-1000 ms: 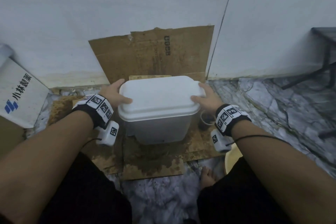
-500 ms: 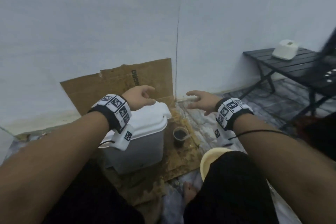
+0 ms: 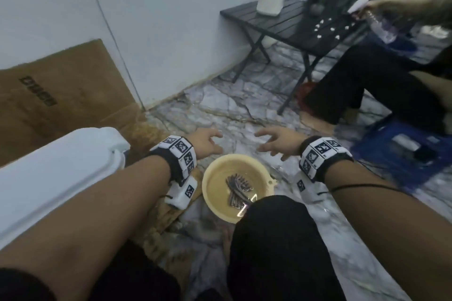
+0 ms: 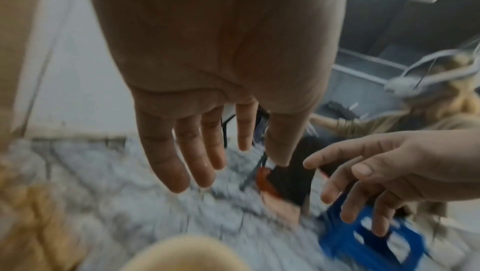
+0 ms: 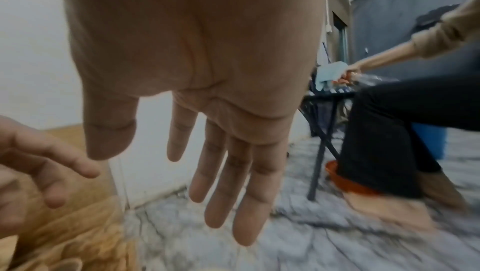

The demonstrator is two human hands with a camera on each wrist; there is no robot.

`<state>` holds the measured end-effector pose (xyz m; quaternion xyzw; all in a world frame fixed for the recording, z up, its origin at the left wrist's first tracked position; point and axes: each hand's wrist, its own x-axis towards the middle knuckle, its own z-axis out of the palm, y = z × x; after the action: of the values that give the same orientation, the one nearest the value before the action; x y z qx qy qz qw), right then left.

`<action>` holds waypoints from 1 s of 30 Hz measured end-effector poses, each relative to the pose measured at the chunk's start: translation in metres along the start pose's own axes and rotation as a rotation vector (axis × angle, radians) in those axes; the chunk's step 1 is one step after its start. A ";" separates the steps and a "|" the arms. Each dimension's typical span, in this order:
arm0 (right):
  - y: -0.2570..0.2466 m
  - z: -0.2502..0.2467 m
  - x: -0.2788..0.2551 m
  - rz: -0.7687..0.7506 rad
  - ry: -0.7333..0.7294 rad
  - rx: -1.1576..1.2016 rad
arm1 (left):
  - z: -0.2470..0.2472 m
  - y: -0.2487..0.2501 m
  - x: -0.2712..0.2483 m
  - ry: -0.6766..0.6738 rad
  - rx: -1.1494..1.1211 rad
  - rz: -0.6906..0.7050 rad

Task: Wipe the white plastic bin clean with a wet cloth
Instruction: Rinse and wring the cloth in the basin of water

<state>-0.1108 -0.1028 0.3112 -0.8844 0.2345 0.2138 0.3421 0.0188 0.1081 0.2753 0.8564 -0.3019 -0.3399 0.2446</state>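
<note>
The white plastic bin (image 3: 56, 173), lid on, stands at the left of the head view, partly behind my left forearm. A yellow basin (image 3: 220, 176) of water sits on the floor between my arms, with a dark striped cloth (image 3: 238, 187) lying in it. My left hand (image 3: 208, 143) and right hand (image 3: 274, 142) hover above the basin's far rim, fingers spread and relaxed, holding nothing. The wrist views show both palms empty, left hand (image 4: 207, 152) and right hand (image 5: 207, 162).
Stained cardboard (image 3: 61, 90) leans on the white wall and covers the floor under the bin. A black slatted table (image 3: 300, 22) stands at the back right. Another person (image 3: 376, 85) sits at the right holding a spray bottle (image 3: 374, 19). A blue crate (image 3: 403, 151) lies near my right wrist.
My hands let go of the bin's lid and swung right to above the yellow basin. My head turned right, so the bin slid to the left of the view.
</note>
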 end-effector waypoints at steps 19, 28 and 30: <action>0.163 0.188 0.188 0.228 -0.268 0.151 | 0.250 -0.102 0.193 -0.348 0.003 -0.279; 0.171 0.250 0.213 0.282 -0.211 0.120 | 0.247 -0.105 0.204 -0.357 -0.174 -0.310; 0.173 0.252 0.214 0.270 -0.184 0.157 | 0.246 -0.107 0.202 -0.381 -0.190 -0.322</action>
<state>-0.0923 -0.0956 -0.0613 -0.7921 0.3347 0.3190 0.3985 -0.0043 -0.0081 -0.0389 0.7871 -0.1692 -0.5564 0.2056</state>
